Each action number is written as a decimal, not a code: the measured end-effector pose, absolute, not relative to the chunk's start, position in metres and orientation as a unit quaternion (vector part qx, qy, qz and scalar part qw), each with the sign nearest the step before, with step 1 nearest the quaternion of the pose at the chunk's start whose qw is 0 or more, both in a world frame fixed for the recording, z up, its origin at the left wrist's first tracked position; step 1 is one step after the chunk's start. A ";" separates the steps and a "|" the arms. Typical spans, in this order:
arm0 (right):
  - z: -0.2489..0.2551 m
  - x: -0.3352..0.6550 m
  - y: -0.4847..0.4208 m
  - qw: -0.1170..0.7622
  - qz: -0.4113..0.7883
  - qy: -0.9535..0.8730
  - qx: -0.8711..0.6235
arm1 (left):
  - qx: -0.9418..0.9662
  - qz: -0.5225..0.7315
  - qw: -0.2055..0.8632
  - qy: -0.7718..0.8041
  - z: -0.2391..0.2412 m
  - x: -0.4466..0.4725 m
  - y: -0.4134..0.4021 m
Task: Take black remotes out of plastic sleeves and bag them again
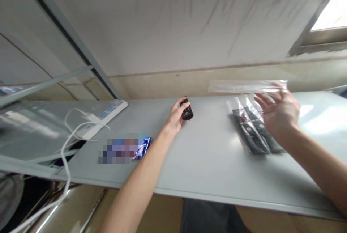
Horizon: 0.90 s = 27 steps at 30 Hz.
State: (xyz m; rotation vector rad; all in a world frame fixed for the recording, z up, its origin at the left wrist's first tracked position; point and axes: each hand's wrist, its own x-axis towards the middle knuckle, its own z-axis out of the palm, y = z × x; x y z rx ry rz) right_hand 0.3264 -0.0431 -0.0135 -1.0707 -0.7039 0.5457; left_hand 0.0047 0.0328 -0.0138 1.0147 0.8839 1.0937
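A small black remote control (186, 109) is in my left hand (177, 113), fingers and thumb wrapped round it above the middle of the table. My right hand (282, 108) is raised at the right, its fingertips holding one end of a long, flat clear plastic bag (244, 86). That bag stretches out to the left, in front of the wall. Below and left of my right hand, several dark remote controls in clear plastic bags (251, 131) lie side by side on the table. My right wrist partly hides the rightmost of them.
A grey table (206, 175) runs along the wall. On its left lie a phone with a lit screen (142, 148), partly blurred out, and a white power strip (108, 117) with a plugged-in charger. A white cable (65, 153) hangs over the left edge by a metal frame (93, 66).
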 end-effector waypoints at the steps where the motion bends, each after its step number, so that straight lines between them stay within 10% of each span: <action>1: -0.013 0.320 -0.044 0.768 0.272 -0.306 -0.493 | 0.478 0.470 0.625 0.400 -0.015 0.005 0.034; 17: -0.011 0.261 -0.054 0.777 0.318 -0.309 -0.446 | 0.846 0.132 0.130 0.499 0.003 0.005 0.014; 27: -0.015 0.262 -0.056 0.743 0.317 -0.328 -0.491 | 0.871 0.149 0.113 0.455 -0.008 0.006 0.016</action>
